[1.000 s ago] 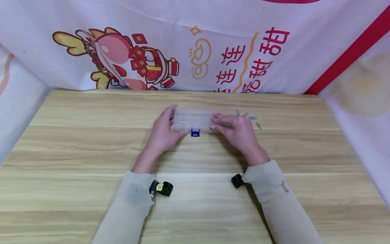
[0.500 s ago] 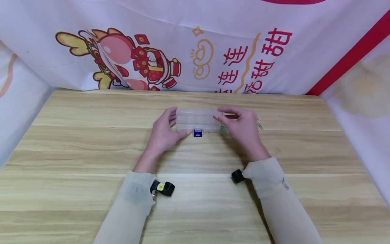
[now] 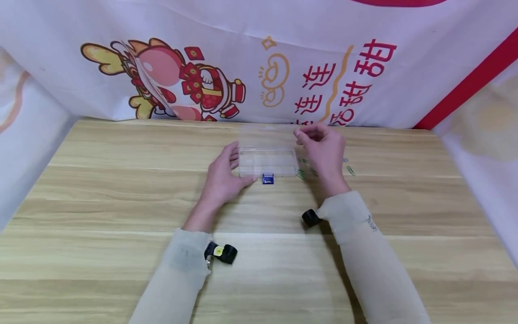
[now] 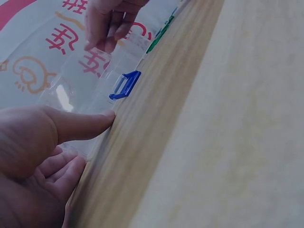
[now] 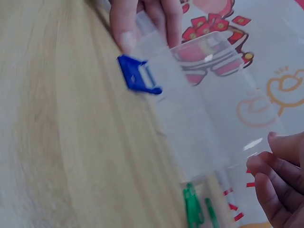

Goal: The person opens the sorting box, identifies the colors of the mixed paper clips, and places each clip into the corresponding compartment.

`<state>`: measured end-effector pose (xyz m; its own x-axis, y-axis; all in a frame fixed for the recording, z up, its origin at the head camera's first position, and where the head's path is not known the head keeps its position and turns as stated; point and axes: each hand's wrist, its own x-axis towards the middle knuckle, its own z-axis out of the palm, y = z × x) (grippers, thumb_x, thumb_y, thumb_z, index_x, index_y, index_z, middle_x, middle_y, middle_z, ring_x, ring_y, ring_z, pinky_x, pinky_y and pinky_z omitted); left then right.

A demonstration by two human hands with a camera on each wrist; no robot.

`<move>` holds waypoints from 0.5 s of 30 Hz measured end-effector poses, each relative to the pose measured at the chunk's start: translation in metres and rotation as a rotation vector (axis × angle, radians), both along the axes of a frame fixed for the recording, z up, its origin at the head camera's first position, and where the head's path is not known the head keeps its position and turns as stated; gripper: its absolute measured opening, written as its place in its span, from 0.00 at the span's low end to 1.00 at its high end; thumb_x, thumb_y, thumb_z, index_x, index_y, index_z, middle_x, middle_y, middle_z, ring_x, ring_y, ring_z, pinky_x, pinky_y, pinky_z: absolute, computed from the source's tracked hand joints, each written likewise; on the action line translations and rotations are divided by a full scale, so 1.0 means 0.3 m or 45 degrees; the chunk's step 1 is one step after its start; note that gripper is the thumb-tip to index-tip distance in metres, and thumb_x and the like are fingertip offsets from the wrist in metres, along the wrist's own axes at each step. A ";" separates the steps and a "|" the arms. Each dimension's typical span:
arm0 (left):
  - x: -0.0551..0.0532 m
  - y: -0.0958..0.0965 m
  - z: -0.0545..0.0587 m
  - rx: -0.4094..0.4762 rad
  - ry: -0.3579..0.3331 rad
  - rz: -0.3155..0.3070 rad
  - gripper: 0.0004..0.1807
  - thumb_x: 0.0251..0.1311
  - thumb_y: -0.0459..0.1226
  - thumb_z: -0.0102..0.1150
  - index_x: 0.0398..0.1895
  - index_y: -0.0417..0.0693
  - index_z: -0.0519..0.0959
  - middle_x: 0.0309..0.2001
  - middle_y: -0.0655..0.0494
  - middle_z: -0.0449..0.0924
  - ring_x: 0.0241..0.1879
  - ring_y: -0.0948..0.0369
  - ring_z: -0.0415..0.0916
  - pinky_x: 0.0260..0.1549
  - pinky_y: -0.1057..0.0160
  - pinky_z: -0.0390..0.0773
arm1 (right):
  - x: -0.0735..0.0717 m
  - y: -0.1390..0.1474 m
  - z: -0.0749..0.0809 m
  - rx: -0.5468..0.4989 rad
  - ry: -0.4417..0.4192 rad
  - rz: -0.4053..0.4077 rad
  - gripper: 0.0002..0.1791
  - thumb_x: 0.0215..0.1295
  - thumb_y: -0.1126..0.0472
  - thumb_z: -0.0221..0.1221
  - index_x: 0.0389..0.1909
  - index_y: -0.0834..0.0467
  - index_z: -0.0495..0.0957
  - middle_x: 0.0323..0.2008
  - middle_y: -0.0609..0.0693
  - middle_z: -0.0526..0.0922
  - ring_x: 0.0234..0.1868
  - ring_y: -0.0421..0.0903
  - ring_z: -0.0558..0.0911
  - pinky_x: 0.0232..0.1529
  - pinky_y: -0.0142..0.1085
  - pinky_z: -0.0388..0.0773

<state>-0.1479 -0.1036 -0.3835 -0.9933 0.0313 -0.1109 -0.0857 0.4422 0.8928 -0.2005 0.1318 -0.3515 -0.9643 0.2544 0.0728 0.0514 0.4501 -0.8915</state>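
A clear plastic compartment box (image 3: 267, 163) with a blue latch (image 3: 268, 179) at its front sits toward the back of the table. Its transparent lid (image 3: 265, 136) is tilted up and stands open against the backdrop. My left hand (image 3: 223, 180) grips the box's left end, the thumb along the front edge beside the latch and the other fingers round the side. With thumb and fingers, my right hand (image 3: 325, 150) pinches the lid's raised right corner. Several green paper clips (image 5: 192, 206) lie on the table just right of the box, partly hidden behind the right hand in the head view.
Farther right lie a green paper clip (image 3: 350, 170) and a blue paper clip (image 3: 345, 159). A printed white cloth (image 3: 162, 81) hangs along the table's back edge. Wood-grain tabletop (image 3: 259, 279) extends in front of the box.
The lid has swung up and back from the closed box, with the right hand rising at its corner. Green clips beside the box have come into sight. The left hand keeps its hold.
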 end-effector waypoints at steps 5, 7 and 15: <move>0.001 0.000 -0.008 0.028 -0.005 0.014 0.56 0.56 0.32 0.82 0.85 0.48 0.58 0.77 0.42 0.70 0.75 0.44 0.73 0.76 0.53 0.76 | -0.027 0.005 -0.029 0.019 -0.054 0.028 0.07 0.72 0.57 0.71 0.46 0.53 0.90 0.43 0.50 0.90 0.43 0.43 0.85 0.44 0.31 0.85; 0.001 0.001 -0.009 0.031 0.002 0.018 0.57 0.56 0.31 0.82 0.85 0.48 0.57 0.76 0.43 0.70 0.75 0.45 0.73 0.76 0.53 0.76 | -0.036 0.005 -0.037 0.020 -0.074 0.035 0.07 0.72 0.57 0.71 0.46 0.53 0.90 0.44 0.50 0.90 0.44 0.43 0.84 0.47 0.32 0.85; -0.001 -0.004 -0.014 0.046 0.030 0.017 0.57 0.55 0.31 0.82 0.86 0.51 0.58 0.75 0.44 0.71 0.74 0.47 0.73 0.76 0.55 0.75 | -0.046 0.003 -0.051 0.031 -0.117 0.023 0.06 0.70 0.57 0.72 0.45 0.52 0.91 0.44 0.48 0.90 0.44 0.42 0.84 0.45 0.31 0.85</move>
